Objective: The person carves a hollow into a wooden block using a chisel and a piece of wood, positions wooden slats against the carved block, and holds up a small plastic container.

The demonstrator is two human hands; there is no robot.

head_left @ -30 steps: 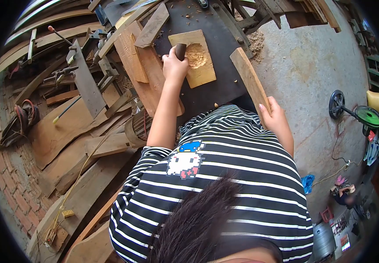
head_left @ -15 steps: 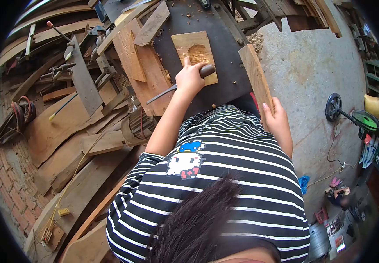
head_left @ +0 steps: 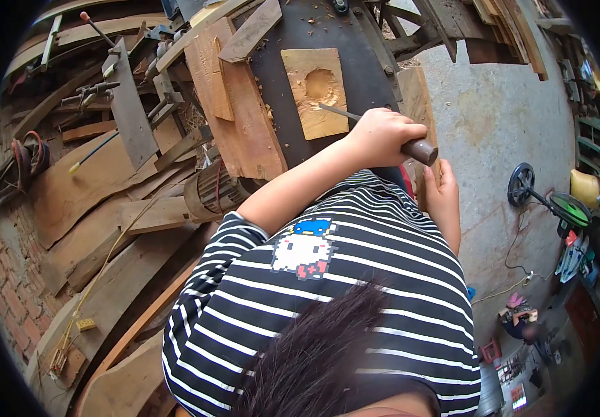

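My left hand [head_left: 385, 139] is closed round a chisel with a dark wooden handle [head_left: 421, 151]. The metal blade [head_left: 338, 110] points left, its tip over the lower part of a light wooden block [head_left: 325, 124]. That block lies on the dark bench top and has a round carved hollow [head_left: 321, 85] with loose chips beside it. My right hand [head_left: 441, 192] holds the lower end of a flat wooden board [head_left: 417, 97], which stands out past the bench's right edge. The chisel handle and my left hand hide part of the board.
Reddish planks [head_left: 244, 132] and a grey offcut [head_left: 251, 31] lie on the left of the bench [head_left: 276, 76]. A motor [head_left: 210, 191] sits below them. At the right are a fan [head_left: 569, 210] and, farther off, another person [head_left: 519, 321].
My left hand has moved right from over the block, and the chisel has turned so that its blade points at the block. My right hand still holds the board.
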